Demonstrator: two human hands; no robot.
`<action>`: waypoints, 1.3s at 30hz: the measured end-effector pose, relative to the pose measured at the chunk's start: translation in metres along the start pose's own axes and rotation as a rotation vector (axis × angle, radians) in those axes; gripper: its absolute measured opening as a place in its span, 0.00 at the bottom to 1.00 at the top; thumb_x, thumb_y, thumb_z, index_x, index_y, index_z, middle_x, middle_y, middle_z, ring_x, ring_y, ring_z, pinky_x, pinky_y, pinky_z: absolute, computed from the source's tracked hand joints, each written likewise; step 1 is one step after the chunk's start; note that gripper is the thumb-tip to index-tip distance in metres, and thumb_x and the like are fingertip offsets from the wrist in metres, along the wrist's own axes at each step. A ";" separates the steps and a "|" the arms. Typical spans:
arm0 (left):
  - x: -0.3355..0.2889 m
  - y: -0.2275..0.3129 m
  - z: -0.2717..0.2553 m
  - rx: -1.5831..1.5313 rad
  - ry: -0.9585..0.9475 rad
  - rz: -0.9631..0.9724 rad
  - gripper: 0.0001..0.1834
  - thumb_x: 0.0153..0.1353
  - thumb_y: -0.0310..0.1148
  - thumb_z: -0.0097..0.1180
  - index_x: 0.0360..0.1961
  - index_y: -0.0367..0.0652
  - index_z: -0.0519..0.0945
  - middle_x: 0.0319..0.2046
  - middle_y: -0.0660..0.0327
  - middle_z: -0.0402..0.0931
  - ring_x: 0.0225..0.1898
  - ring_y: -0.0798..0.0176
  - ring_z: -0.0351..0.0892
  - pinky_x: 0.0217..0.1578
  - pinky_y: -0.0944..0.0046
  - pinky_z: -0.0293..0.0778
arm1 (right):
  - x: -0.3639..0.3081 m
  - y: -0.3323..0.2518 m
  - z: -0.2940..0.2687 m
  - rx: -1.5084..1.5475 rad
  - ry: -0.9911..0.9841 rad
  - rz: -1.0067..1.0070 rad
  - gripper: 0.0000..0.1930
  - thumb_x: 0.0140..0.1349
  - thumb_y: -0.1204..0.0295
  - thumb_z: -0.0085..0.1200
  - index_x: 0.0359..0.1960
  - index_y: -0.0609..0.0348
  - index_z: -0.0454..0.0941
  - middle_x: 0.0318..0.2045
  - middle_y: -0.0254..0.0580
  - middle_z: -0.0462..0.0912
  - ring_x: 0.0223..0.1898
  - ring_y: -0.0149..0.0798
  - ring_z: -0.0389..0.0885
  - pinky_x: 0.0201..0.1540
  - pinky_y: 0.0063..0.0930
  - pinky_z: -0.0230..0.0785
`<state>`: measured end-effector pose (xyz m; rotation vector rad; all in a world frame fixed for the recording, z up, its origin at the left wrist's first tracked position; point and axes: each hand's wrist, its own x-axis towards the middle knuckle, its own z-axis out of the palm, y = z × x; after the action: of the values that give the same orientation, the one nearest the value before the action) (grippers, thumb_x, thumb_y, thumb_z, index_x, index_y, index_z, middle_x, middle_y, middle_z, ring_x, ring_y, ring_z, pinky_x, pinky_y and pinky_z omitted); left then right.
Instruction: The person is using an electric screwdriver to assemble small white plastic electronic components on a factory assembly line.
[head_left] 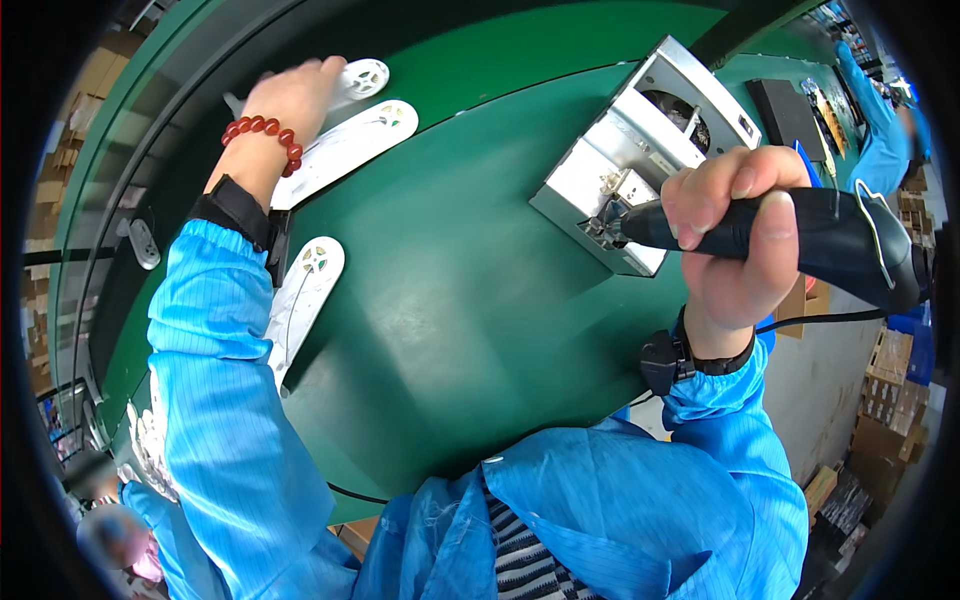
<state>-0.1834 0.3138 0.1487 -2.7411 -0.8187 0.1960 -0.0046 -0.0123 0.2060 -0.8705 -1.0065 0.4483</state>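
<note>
My right hand [735, 215] is wrapped round a dark electric screwdriver [820, 230]. Its tip meets the front of a silver metal box, which looks like a screw feeder [660, 130], with a round opening in it. At the upper left, my left hand [290, 95] is over a white, long part with a round spoked end [362, 80]; motion smears its fingers, so their grip is unclear. Just below it lies a second white long part [350, 150]. A third white part [305, 295] rests nearer me, beside my left forearm and partly covered by the sleeve.
A green work table [450, 320] spreads beneath. Along its left runs a rail [80, 220], with a small white part [145, 243] beside it. A black cable [830, 318] trails from the screwdriver. Other people's blue sleeves show at the right [880, 140] and lower left [180, 540].
</note>
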 end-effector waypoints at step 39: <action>-0.217 0.174 -0.032 -0.807 0.211 0.023 0.17 0.51 0.34 0.60 0.42 0.40 0.80 0.26 0.62 0.75 0.27 0.61 0.77 0.28 0.62 0.73 | -0.058 0.020 0.063 0.265 -0.247 0.437 0.19 0.57 0.61 0.65 0.34 0.56 0.67 0.23 0.39 0.75 0.21 0.35 0.73 0.26 0.31 0.65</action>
<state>-0.2669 0.0468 0.1385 -3.4108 -0.9556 -0.5294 -0.0867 -0.0130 0.1742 -0.8056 -0.9504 1.0575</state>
